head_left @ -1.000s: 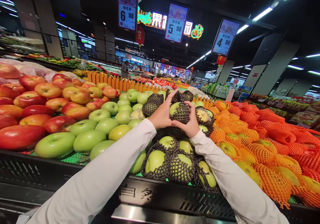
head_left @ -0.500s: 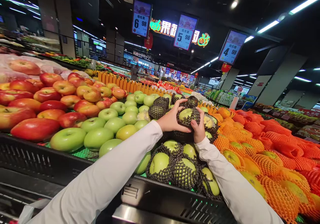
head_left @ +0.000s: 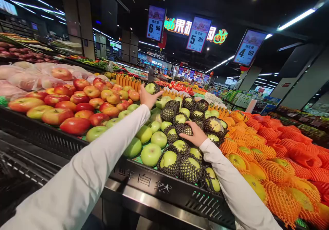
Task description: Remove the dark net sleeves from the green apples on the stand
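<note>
From the head camera, your left hand (head_left: 147,98) is stretched far out over the fruit display, sleeve in white, and its fingers (head_left: 156,93) curl round a green apple in a black net (head_left: 151,87), held up above the far end of the pile of bare green apples (head_left: 150,154). The apple sits in the palm, lifted clear of the fruit beneath it, with the orange picket fence (head_left: 127,82) just behind.

Your right hand (head_left: 195,136) lies lower and nearer to you, palm down, on the heap of black-netted green apples (head_left: 169,160). Its fingers are spread loosely and rest on one netted apple (head_left: 184,129) without closing round it; the thumb side touches that net, and whether the fingertips grip anything beyond it cannot be told.

Both heaps lie in the black crate front (head_left: 164,189) of the display, which bears pale characters along its face. To your left of the green apples the red and yellow apples (head_left: 74,125) fill the next section, with pink-wrapped fruit (head_left: 25,81) further back. To your right, touching the netted heap, lies fruit in orange nets (head_left: 269,154), running on toward the edge of the view.

Overhead hang three price signs: one reading 6.98 (head_left: 155,24), one 5.98 (head_left: 198,35), one 4.98 (head_left: 248,48), with a lit shop sign (head_left: 180,25) between the first two. A person (head_left: 151,74) stands far off among the back aisles, too small to describe.
</note>
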The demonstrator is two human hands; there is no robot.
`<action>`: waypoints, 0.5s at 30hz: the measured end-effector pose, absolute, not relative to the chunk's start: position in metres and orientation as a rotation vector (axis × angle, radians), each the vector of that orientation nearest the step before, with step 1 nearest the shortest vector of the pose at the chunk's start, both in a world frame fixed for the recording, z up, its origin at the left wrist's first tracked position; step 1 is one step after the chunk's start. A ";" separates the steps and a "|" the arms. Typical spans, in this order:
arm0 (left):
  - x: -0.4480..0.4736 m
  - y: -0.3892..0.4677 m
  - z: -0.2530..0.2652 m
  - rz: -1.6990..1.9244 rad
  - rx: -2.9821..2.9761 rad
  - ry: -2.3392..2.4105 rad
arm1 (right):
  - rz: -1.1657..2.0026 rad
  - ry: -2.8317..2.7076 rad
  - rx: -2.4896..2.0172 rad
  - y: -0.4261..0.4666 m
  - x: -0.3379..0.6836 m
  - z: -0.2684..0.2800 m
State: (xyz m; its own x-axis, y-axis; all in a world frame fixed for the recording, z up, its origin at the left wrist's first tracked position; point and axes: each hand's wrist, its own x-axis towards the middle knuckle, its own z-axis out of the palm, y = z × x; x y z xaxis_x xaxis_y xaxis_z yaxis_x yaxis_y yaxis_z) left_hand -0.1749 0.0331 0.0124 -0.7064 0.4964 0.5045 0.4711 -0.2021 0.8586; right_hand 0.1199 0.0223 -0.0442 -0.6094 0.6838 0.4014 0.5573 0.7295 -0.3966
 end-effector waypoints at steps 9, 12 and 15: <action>-0.282 0.029 -0.034 1.502 1.403 2.729 | 0.244 -2.438 -0.973 0.020 0.120 -0.045; -0.282 0.038 -0.032 1.412 1.579 2.801 | 0.230 -2.441 -0.956 0.021 0.120 -0.047; -0.281 0.049 -0.030 1.216 1.779 2.850 | 0.208 -2.441 -0.947 0.021 0.120 -0.048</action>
